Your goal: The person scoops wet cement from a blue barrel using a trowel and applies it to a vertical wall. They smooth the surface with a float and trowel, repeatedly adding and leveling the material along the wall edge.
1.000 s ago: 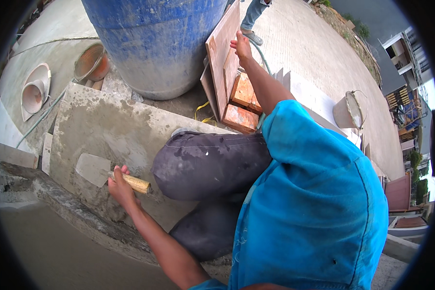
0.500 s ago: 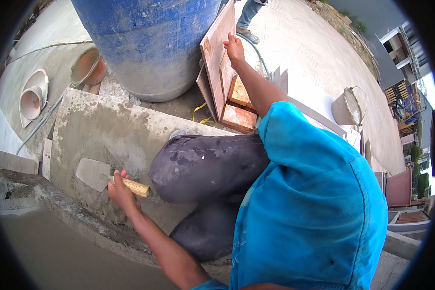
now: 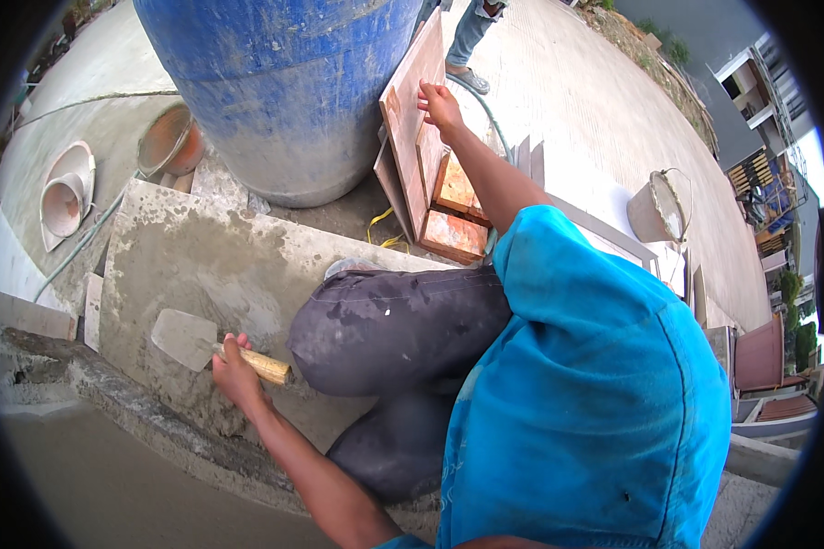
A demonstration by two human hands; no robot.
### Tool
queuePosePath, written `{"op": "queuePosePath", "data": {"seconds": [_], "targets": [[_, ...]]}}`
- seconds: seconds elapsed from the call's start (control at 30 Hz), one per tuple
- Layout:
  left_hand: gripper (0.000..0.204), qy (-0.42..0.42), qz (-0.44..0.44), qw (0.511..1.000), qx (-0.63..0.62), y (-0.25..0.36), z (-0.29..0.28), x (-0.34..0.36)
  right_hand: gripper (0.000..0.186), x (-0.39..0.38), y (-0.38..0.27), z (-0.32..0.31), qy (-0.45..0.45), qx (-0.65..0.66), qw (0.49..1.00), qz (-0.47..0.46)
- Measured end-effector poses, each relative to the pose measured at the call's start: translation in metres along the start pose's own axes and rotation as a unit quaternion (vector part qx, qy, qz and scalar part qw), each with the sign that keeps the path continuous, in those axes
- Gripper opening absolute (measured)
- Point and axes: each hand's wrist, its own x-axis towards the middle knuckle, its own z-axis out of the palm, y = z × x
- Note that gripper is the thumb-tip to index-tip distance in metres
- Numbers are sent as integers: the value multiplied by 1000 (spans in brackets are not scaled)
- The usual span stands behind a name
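My left hand [image 3: 236,373] is closed round a trowel [image 3: 185,339] near where its pale wooden handle meets the flat blade. The blade lies over wet grey mortar [image 3: 160,274] on a low slab beside my knee [image 3: 357,329]. On the far side, my right hand [image 3: 441,108] is held out with loosely bent fingers, apart from each other, and nothing shows in them. It is in front of upright pinkish-brown tiles [image 3: 407,110] that lean by the drum; whether it touches them I cannot tell. Orange-brown blocks [image 3: 455,236] are stacked below that forearm.
A large blue drum [image 3: 279,91] stands ahead. Left of it are an orange bucket [image 3: 171,142] and a pale curved vessel [image 3: 64,203], with a hose [image 3: 87,240] nearby. Another bucket [image 3: 657,209] is at right. Behind the tiles stands another person's leg [image 3: 470,46].
The view has shifted slightly. My right hand's fingers have loosened and spread a little by the tiles. My left hand keeps its hold on the trowel.
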Motion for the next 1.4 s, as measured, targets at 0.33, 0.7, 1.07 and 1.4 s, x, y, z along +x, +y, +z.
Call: {"op": "queuePosePath", "data": {"seconds": [0.33,0.7,1.07,1.4], "targets": [[37,-11,-1,1000,-4,-7,2,0,57,47,-94,-23,17,-436,870,-229],[37,2,16,1000,11,-15,-3,-2,44,76,-102,-46,-49,-735,511,-443],[35,51,7,998,25,-11,-23,-14,44,54,-112,-73,-92,-682,586,-429],[33,42,-1,998,40,-18,-26,-14,45,55,-97,-88,-60,-661,618,-421]]}}
